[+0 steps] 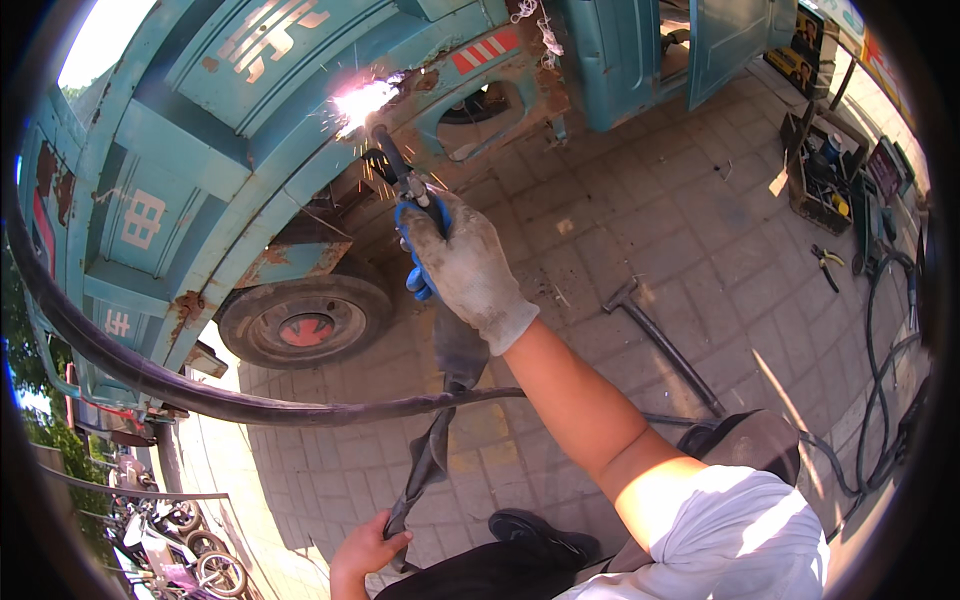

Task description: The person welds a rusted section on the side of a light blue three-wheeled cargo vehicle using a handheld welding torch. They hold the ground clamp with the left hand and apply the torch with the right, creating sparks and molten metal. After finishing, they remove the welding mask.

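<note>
In my right hand point(462, 262), inside a grey-white work glove with blue fingers, is a welding torch point(395, 155). Bright arc light point(365, 98) flares at its tip against the lower edge of the teal truck bed point(290, 185), and orange sparks fly off. The glare hides the spot being welded. Down at the lower left, my bare left hand point(368, 548) is closed round a dark grey, sleeve-like cable cover point(425, 465). This cover runs up beneath my right wrist.
A truck wheel point(305, 318) stands below the bed. On the paving lie a hammer point(665, 345), pliers point(827, 265), a toolbox point(825, 165) and cables point(875, 400) at right. A curved black band point(250, 405) crosses the foreground; parked motorcycles point(190, 550) stand lower left.
</note>
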The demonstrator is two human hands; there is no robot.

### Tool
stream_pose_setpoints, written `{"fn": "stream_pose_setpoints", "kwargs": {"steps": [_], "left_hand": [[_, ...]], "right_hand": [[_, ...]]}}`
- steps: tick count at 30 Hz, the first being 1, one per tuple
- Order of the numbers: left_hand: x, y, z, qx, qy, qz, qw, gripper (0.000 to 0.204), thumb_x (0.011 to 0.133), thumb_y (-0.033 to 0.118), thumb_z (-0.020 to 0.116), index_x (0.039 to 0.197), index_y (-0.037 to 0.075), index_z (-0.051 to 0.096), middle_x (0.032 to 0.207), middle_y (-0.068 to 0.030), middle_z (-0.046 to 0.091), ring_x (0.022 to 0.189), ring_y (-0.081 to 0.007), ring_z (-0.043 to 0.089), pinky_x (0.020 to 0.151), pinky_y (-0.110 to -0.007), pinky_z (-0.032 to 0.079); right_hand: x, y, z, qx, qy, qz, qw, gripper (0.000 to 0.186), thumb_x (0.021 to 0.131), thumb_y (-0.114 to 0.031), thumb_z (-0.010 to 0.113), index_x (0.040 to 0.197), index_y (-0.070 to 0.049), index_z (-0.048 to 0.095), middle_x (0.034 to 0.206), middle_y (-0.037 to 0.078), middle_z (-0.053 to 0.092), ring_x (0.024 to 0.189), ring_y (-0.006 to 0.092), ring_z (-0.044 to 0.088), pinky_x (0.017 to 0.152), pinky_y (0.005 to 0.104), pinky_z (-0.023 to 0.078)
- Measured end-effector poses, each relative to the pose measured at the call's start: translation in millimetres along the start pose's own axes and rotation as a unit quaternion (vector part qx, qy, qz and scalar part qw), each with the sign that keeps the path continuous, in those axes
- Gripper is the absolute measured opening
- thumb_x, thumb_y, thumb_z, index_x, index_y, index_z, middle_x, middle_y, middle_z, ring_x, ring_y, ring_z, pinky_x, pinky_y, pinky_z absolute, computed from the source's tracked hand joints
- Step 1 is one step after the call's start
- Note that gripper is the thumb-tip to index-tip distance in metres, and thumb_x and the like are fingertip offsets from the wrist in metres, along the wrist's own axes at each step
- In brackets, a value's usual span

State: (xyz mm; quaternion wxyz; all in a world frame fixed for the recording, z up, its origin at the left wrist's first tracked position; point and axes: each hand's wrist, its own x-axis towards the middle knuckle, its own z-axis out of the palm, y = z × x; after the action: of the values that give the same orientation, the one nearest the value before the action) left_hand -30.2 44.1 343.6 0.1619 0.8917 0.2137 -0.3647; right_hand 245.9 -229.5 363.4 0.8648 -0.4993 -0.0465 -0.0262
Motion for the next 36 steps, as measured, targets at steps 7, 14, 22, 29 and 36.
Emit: {"fn": "stream_pose_setpoints", "kwargs": {"steps": [7, 14, 22, 29, 36], "left_hand": [[8, -17, 5, -0.001, -0.003, 0.023, 1.0, 0.044, 0.09, 0.04, 0.07, 0.119, 0.007, 0.062, 0.089, -0.017, 0.071, 0.092, -0.0378, 0.069, 0.078, -0.044, 0.051], [7, -14, 4, -0.01, -0.001, 0.017, 1.0, 0.044, 0.09, 0.039, 0.071, 0.118, 0.007, 0.062, 0.091, -0.0178, 0.071, 0.093, -0.0386, 0.068, 0.079, -0.044, 0.051], [9, -21, 6, -0.02, -0.01, 0.014, 1.0, 0.04, 0.089, 0.036, 0.073, 0.115, 0.007, 0.064, 0.089, -0.0164, 0.071, 0.09, -0.0369, 0.068, 0.078, -0.042, 0.051], [9, -18, 6, -0.029, -0.011, 0.008, 0.999, 0.038, 0.089, 0.035, 0.073, 0.113, 0.007, 0.064, 0.088, -0.0151, 0.071, 0.089, -0.0353, 0.068, 0.078, -0.041, 0.05], [8, -15, 5, -0.017, -0.012, 0.002, 1.0, 0.038, 0.089, 0.035, 0.073, 0.113, 0.007, 0.064, 0.088, -0.0151, 0.071, 0.09, -0.0353, 0.068, 0.078, -0.041, 0.05]], "right_hand": [[2, 6, -1, 0.007, -0.009, -0.005, 1.0, 0.024, 0.102, -0.029, 0.062, 0.1, -0.005, 0.062, 0.067, -0.001, 0.054, 0.055, 0.0073, 0.051, 0.049, 0.029, 0.047], [5, 7, -2, 0.008, -0.007, -0.018, 1.0, 0.024, 0.102, -0.03, 0.061, 0.101, -0.006, 0.062, 0.068, -0.002, 0.054, 0.055, 0.0073, 0.051, 0.049, 0.0278, 0.047], [3, 9, -11, 0.065, -0.012, 0.041, 0.997, 0.038, 0.102, -0.034, 0.063, 0.125, -0.003, 0.061, 0.089, 0.008, 0.065, 0.057, 0.0111, 0.061, 0.049, 0.0257, 0.051], [6, 15, -13, 0.086, -0.031, 0.033, 0.995, 0.039, 0.102, -0.035, 0.062, 0.125, -0.004, 0.061, 0.089, 0.009, 0.066, 0.055, 0.0132, 0.062, 0.047, 0.0264, 0.051], [8, 12, -12, 0.073, -0.041, 0.03, 0.996, 0.038, 0.103, -0.037, 0.062, 0.123, -0.004, 0.063, 0.086, 0.007, 0.064, 0.055, 0.0117, 0.061, 0.047, 0.0253, 0.051]]}}
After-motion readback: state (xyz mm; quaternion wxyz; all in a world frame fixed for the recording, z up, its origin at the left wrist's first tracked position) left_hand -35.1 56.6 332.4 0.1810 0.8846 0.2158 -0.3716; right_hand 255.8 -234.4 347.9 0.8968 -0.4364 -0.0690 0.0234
